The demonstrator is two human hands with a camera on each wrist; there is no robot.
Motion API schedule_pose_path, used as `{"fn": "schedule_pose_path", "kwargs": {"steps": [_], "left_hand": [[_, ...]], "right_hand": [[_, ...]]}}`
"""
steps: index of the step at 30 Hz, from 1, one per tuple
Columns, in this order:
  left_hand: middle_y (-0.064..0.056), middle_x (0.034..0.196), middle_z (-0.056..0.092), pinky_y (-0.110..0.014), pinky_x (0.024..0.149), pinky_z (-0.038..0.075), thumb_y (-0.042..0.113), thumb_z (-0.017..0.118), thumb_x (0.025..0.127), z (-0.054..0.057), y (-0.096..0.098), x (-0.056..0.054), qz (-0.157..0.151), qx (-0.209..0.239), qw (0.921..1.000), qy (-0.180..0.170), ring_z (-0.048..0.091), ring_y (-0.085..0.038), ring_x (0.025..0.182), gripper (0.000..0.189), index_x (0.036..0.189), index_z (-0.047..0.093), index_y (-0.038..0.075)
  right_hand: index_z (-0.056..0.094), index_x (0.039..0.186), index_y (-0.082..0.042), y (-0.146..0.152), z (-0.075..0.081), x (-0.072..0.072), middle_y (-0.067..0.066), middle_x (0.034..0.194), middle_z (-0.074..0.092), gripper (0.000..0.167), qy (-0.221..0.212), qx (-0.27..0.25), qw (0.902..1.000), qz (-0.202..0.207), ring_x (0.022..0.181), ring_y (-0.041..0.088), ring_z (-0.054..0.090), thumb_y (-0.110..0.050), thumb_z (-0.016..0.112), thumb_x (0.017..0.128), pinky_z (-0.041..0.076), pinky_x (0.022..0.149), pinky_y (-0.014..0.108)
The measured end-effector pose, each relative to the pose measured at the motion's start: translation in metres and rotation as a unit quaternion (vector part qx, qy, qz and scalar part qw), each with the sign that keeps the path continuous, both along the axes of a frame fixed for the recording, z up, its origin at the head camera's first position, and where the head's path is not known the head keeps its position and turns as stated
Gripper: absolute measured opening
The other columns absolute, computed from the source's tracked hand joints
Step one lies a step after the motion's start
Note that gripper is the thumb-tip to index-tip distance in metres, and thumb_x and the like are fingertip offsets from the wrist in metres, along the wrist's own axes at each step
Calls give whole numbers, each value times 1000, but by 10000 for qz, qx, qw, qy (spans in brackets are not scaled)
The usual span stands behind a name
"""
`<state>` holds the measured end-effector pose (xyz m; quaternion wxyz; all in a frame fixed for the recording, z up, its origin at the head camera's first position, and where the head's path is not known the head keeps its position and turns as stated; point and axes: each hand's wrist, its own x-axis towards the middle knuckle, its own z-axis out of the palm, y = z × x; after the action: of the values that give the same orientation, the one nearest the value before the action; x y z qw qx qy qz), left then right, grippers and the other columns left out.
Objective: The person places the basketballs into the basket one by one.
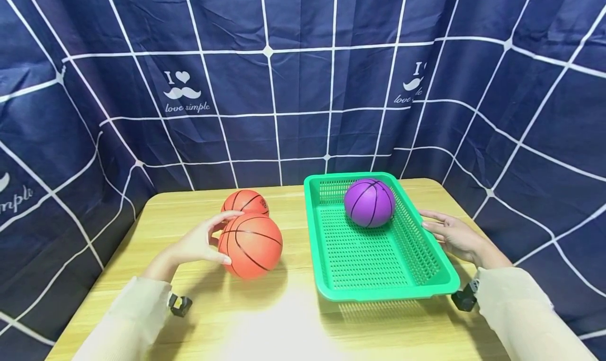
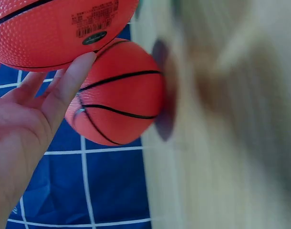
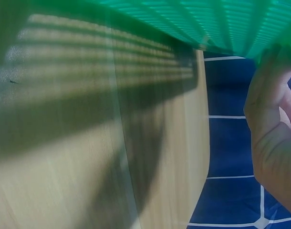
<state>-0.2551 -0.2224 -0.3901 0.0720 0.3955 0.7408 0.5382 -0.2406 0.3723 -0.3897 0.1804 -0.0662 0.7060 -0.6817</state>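
Observation:
My left hand (image 1: 201, 241) grips an orange toy basketball (image 1: 252, 248) from its left side, fingers spread over the top and thumb low on the front. Printed marks show on this ball (image 2: 95, 24) in the left wrist view. Just behind it a second orange basketball (image 1: 246, 200) rests on the table, partly hidden by the first. A purple basketball (image 1: 369, 203) sits in the far right part of a green plastic basket (image 1: 316, 256). At the basket's right side, my right hand (image 1: 456, 237) touches the wall near the rim with extended fingers.
Everything stands on a light wooden table (image 1: 165, 213). Dark blue curtains (image 1: 303, 87) with white grid lines enclose its back and sides. A black wrist device (image 1: 180, 304) hangs at the left cuff, and another (image 1: 465, 298) at the right cuff.

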Motion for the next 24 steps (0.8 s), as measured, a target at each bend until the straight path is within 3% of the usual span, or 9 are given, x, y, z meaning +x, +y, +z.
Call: {"fn": "schedule_pose_path", "kwargs": {"steps": [7, 9, 15, 24], "left_hand": [[-15, 134, 46, -41, 82, 53, -3, 83, 65, 27, 13, -11, 41, 72, 9994, 322, 52, -20, 115, 89, 141, 37, 2], [-15, 133, 48, -41, 82, 53, -2, 83, 65, 33, 22, -15, -39, 170, 9995, 263, 53, -22, 114, 89, 141, 37, 1], [-16, 129, 51, -44, 85, 51, 3, 85, 66, 50, 57, -24, -462, 406, 9981, -95, 52, -30, 114, 89, 141, 38, 4], [-12, 131, 50, -46, 81, 53, -4, 85, 63, 72, 116, -35, -784, 390, 9961, -60, 49, -30, 113, 90, 141, 41, 6]], "right_hand": [[24, 148, -6, 2, -2, -1, -9, 117, 62, 51, -19, 93, 10000, -16, 106, 9, 59, -14, 44, 102, 51, 85, 33], [21, 149, -5, 2, -2, -1, -9, 117, 62, 53, -25, 127, 9999, -44, 106, 8, 59, -14, 45, 102, 51, 85, 32], [16, 150, -2, 3, -2, 0, -10, 117, 61, 58, -7, 185, 9998, -65, 106, 6, 59, -15, 45, 102, 50, 85, 32], [18, 149, -3, 2, -2, -2, -10, 117, 61, 54, 33, 66, 10000, 25, 107, 6, 58, -14, 44, 102, 50, 86, 31]]}}
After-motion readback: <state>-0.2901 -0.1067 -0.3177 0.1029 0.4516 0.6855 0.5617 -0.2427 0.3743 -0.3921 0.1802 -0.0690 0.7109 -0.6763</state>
